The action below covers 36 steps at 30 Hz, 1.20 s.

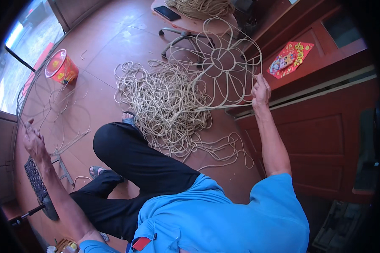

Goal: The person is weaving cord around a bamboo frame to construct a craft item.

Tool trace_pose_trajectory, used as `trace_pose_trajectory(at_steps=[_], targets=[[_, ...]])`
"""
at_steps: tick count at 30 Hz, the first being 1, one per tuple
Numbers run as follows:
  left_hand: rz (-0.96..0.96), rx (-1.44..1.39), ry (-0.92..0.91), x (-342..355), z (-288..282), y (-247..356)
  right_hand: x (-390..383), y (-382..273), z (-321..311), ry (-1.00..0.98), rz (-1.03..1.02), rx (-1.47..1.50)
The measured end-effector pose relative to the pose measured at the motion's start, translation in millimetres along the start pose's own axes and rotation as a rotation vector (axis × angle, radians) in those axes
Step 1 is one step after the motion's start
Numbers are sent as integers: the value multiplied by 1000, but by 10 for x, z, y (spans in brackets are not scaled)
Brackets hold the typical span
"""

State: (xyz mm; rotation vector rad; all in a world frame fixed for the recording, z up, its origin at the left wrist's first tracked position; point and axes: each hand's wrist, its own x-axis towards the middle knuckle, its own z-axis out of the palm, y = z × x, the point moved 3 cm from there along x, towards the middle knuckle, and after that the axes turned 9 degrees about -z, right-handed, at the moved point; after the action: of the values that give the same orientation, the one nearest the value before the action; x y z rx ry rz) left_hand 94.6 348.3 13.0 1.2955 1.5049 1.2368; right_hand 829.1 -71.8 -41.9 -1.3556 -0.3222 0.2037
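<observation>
My right hand [261, 90] is closed on the rim of a flower-shaped wire frame [203, 63], with looped petals around a central ring. The frame is held up to the right, partly over the cord pile. Out at the left, my left hand [34, 141] has its fingers curled at the edge of a second looped wire frame [71, 142], thin and faint against the floor. Between the two lies a large tangled heap of beige cord [160, 101], with loose loops trailing right. It lies just beyond my bent knee.
A red bucket [63, 67] stands far left. At the back, a round-topped stool [190, 26] on a wheeled base carries a black phone [167, 13] and a cord bundle [200, 7]. Red wooden furniture [299, 130] lines the right side. A dark woven seat [36, 179] is beside my left forearm.
</observation>
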Motion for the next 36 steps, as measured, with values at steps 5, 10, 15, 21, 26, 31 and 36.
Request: trace_pose_trajectory(at_steps=[5,10,15,21,26,31,36], targets=[[-7,28,-25,-89,-531,-499,-52,107,38,12,50,-71],[-141,-2,18,-191,-825,-571,-76,148,61,19,34,-114],[-164,-55,10,-170,-883,-654,-184,192,82,71,166,-89],[-197,-69,4,-184,-843,-712,-198,479,-161,86,363,2],[-192,-64,-6,-204,-824,-716,-369,753,-277,158,514,171],[-204,-51,-10,-287,-779,-668,-598,1054,-291,137,635,166],[-216,-32,15,-227,-954,-839,-741,1269,-205,167,714,130]])
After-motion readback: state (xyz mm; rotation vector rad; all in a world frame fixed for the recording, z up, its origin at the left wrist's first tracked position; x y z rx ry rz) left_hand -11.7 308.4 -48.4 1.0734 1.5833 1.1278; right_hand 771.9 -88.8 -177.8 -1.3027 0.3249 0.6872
